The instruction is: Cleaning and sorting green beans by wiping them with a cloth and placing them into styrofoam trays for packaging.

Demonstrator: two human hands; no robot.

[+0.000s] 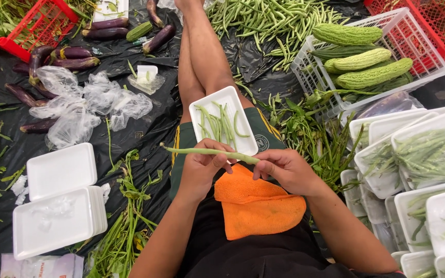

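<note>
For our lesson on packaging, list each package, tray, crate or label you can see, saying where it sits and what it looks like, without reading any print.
Foam tray: on the person's lap, white, rectangular, holding green beans.
Empty foam trays: lower left, white, stacked.
Filled trays: right edge, white, beans inside.
White basket: upper right, meshed, holding bitter gourds.
Red crate: upper left, meshed.
Plastic bags: left, clear, crumpled.
Printed packet: bottom left, pale.

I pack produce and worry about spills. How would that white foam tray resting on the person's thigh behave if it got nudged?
The foam tray looks very light, so a nudge would probably slide it. It rests on a sloping thigh, so it may tip. The few cut beans inside lie loose and would likely spill.
</note>
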